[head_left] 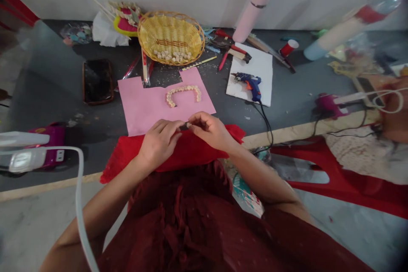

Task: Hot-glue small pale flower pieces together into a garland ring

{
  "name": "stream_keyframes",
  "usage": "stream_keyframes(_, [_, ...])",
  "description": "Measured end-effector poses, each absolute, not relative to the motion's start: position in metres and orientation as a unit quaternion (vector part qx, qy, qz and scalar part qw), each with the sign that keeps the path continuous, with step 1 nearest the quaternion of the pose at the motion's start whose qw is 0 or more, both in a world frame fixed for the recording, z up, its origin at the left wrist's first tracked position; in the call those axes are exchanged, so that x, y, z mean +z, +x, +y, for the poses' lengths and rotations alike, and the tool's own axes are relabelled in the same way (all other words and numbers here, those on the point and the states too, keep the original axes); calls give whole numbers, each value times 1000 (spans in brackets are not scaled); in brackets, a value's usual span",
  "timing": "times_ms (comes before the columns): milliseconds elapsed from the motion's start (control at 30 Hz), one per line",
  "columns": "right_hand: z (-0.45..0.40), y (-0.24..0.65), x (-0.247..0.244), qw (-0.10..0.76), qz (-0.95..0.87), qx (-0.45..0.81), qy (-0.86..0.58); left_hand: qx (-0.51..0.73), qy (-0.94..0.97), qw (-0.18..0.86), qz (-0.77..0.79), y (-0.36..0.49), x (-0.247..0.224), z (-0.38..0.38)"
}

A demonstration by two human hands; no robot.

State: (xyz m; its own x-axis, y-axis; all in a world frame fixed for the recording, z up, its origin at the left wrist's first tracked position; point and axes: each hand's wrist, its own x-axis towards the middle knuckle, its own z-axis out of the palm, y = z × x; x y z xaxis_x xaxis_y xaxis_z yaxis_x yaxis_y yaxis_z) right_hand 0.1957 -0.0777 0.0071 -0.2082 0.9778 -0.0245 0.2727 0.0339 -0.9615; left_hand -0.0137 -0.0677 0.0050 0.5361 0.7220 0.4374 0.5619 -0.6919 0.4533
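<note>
Over the red cloth [191,151] at the table's front edge, my two hands meet fingertip to fingertip. Thumb and fingers of my right hand [208,131] pinch a small pale piece [188,125]. My left hand [162,141] is also closed in a pinch close beside it; what it grips is too small to make out. Just beyond lies a pink paper sheet [143,108] with cut-out notches. On the sheet, a curved strand of small cream pieces [183,88] forms an open arch. Behind it, a yellow wicker basket [168,29] holds several similar pale pieces [174,56].
A blue glue gun [251,85] rests on a white board [236,74], its cord running off the front edge. A phone [97,80] lies left. A pink flask [255,10] stands behind. Purple devices flank me, with a white cable [79,195] near my left arm.
</note>
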Motion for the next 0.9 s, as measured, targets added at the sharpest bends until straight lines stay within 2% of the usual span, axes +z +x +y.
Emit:
stream_keyframes(300, [-51, 214, 2, 354, -662, 387, -536, 262, 866, 77, 420, -56, 6, -42])
stream_keyframes(633, [-6, 183, 5, 198, -796, 200, -536, 248, 869, 53, 424, -47, 5, 5])
stream_keyframes(767, [-4, 179, -8, 165, -832, 112, -518, 243, 868, 31, 431, -44, -7, 4])
stream_keyframes(900, [-5, 180, -14, 142, -840, 70, -518, 241, 871, 51, 425, -46, -13, 2])
